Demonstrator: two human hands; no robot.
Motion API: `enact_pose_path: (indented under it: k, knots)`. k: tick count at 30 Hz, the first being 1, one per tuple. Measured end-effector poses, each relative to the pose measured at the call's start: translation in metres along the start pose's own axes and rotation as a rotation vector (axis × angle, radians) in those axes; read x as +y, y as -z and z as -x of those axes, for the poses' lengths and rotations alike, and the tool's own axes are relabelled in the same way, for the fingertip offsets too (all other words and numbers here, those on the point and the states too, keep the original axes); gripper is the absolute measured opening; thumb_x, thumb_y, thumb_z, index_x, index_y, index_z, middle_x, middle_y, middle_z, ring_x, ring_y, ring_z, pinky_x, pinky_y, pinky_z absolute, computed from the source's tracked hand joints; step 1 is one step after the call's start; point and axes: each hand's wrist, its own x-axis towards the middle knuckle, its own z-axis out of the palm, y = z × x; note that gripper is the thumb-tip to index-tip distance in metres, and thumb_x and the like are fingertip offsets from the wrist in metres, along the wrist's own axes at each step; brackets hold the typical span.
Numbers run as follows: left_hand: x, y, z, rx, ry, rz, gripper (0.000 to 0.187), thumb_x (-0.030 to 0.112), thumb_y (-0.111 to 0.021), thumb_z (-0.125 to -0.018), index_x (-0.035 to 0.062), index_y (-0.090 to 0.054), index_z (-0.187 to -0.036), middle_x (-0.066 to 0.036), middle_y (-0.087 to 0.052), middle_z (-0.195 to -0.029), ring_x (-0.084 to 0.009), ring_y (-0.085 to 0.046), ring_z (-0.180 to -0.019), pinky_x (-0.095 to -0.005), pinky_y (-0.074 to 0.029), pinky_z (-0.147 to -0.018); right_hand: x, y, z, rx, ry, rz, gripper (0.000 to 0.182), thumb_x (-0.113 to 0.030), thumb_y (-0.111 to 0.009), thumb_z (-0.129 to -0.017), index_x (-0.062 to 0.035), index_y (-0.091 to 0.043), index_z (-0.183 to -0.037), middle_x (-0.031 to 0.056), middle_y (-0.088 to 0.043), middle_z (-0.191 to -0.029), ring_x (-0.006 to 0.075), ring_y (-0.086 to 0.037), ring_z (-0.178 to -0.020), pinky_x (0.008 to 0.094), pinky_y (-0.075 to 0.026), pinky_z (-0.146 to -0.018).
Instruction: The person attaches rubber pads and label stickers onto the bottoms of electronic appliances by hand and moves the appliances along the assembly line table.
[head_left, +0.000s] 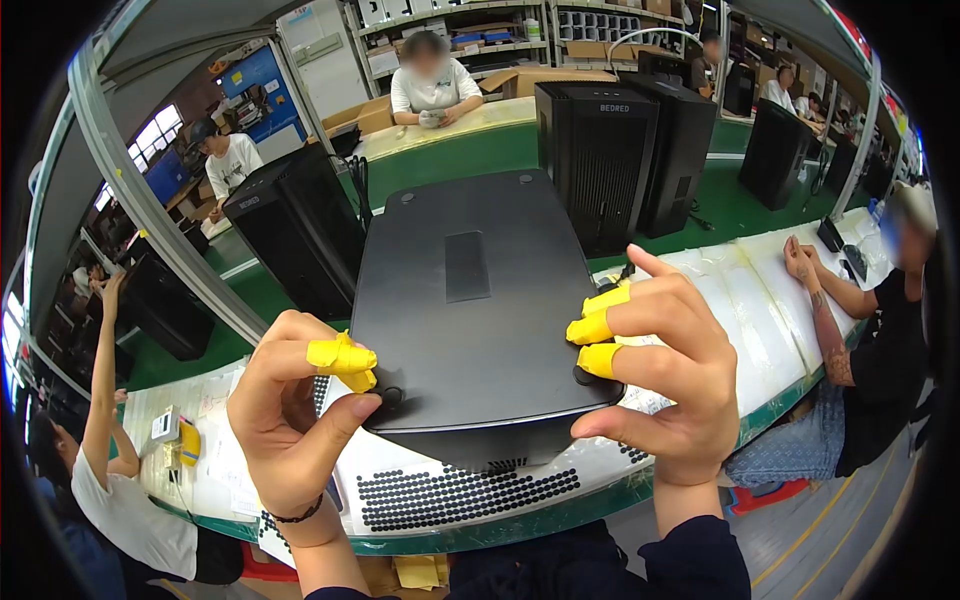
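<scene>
A black computer case (pixel 415 270) stands in front of me, its flat panel facing up and a shallow rectangular recess in its middle. Round black feet sit near its corners, among them a front left foot (pixel 392 397) and a front right foot (pixel 583 376). At the front left corner, my left hand (pixel 300 390) has its thumb and yellow-wrapped fingertips pinched close together; what is between them is hidden. My right hand (pixel 670 365) is at the right edge, its yellow-wrapped fingertips against the case by the foot, with thumb and index finger apart.
Sheets of round black pads (pixel 465 497) lie on the white-covered bench (pixel 740 300) below the case. Other black computer towers (pixel 600 150) stand beyond, another tower (pixel 290 235) at left. Co-workers sit left, right and across. A metal frame post (pixel 165 225) rises at left.
</scene>
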Motion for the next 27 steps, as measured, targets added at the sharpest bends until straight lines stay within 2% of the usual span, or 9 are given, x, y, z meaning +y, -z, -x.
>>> enact_pose_path:
  k: [2,5,7,9,13,19,22,25,27]
  knots:
    - [0.001,0.002,-0.001,-0.012,0.002,0.018,0.035,-0.012,-0.071,-0.066,-0.0014,-0.061,-0.097,-0.013,-0.061,-0.092,-0.0193,-0.058,-0.085,-0.0281,-0.048,-0.076,0.0,-0.005,0.002,0.061,-0.004,0.063,0.046,-0.055,-0.075,-0.061,-0.0125,-0.064,-0.074,0.0016,-0.067,-0.086,0.0251,-0.063,-0.087,0.0572,-0.039,-0.101]
    - [0.007,0.007,-0.005,-0.089,0.064,0.041,0.036,-0.012,-0.072,-0.066,-0.0029,-0.06,-0.099,-0.014,-0.062,-0.093,-0.0192,-0.059,-0.084,-0.028,-0.048,-0.077,0.003,-0.002,0.006,-0.009,0.063,0.02,0.031,-0.039,-0.077,-0.069,-0.0157,-0.067,-0.087,0.0001,-0.065,-0.096,0.0225,-0.062,-0.095,0.0538,-0.04,-0.102]
    - [0.009,0.009,-0.007,-0.121,0.091,0.049,0.035,-0.012,-0.071,-0.068,-0.0044,-0.059,-0.1,-0.014,-0.062,-0.093,-0.0188,-0.059,-0.083,-0.0268,-0.047,-0.078,0.017,-0.017,0.01,0.069,0.108,-0.184,0.03,-0.041,-0.075,-0.072,-0.0164,-0.067,-0.088,0.0021,-0.064,-0.098,0.0236,-0.062,-0.097,0.0547,-0.038,-0.103]
    - [0.013,0.008,-0.01,-0.137,0.137,0.039,0.034,-0.012,-0.07,-0.069,-0.0047,-0.06,-0.1,-0.014,-0.063,-0.093,-0.0185,-0.059,-0.083,-0.0262,-0.046,-0.078,0.028,-0.034,0.014,0.157,0.168,-0.332,0.031,-0.044,-0.068,-0.081,-0.0141,-0.062,-0.087,0.0064,-0.063,-0.096,0.0268,-0.062,-0.096,0.0577,-0.035,-0.105]
    - [0.018,0.005,-0.018,-0.21,0.142,-0.056,0.028,-0.011,-0.069,-0.07,-0.0036,-0.06,-0.096,-0.012,-0.063,-0.093,-0.0189,-0.058,-0.083,-0.0272,-0.045,-0.078,0.028,-0.057,0.013,0.312,0.211,-0.458,0.035,-0.045,-0.059,-0.089,-0.0106,-0.054,-0.085,0.0079,-0.061,-0.09,0.0285,-0.064,-0.091,0.0602,-0.032,-0.106]
    - [0.019,0.0,-0.026,-0.211,0.057,-0.198,0.023,-0.009,-0.069,-0.067,-0.0014,-0.061,-0.088,-0.01,-0.066,-0.082,-0.0216,-0.059,-0.074,-0.0305,-0.045,-0.071,0.025,-0.057,0.015,0.32,0.17,-0.439,0.036,-0.048,-0.059,-0.088,-0.0116,-0.053,-0.088,0.0083,-0.062,-0.091,0.0277,-0.063,-0.092,0.0591,-0.034,-0.105]
    - [0.017,0.006,-0.034,-0.335,0.005,-0.235,0.02,-0.008,-0.07,-0.066,-0.0006,-0.061,-0.083,-0.009,-0.066,-0.082,-0.0218,-0.059,-0.074,-0.0309,-0.045,-0.069,0.025,-0.056,0.016,0.316,0.165,-0.418,0.037,-0.049,-0.059,-0.088,-0.0121,-0.054,-0.088,0.008,-0.062,-0.091,0.0274,-0.063,-0.092,0.0585,-0.036,-0.104]
    - [0.018,0.008,-0.032,-0.316,0.003,-0.2,0.02,-0.008,-0.07,-0.064,0.0005,-0.062,-0.079,-0.008,-0.065,-0.079,-0.022,-0.059,-0.071,-0.0311,-0.044,-0.067,0.025,-0.056,0.017,0.311,0.158,-0.409,0.037,-0.049,-0.059,-0.087,-0.0126,-0.055,-0.088,0.0076,-0.062,-0.092,0.0271,-0.062,-0.094,0.0582,-0.037,-0.104]
    - [0.022,0.006,-0.029,-0.297,-0.066,-0.291,0.021,-0.008,-0.071,-0.062,0.001,-0.062,-0.079,-0.007,-0.065,-0.078,-0.0222,-0.059,-0.07,-0.0314,-0.044,-0.066,0.025,-0.055,0.018,0.308,0.153,-0.406,0.036,-0.049,-0.059,-0.087,-0.0129,-0.055,-0.088,0.0072,-0.062,-0.092,0.0269,-0.062,-0.094,0.0578,-0.037,-0.104]
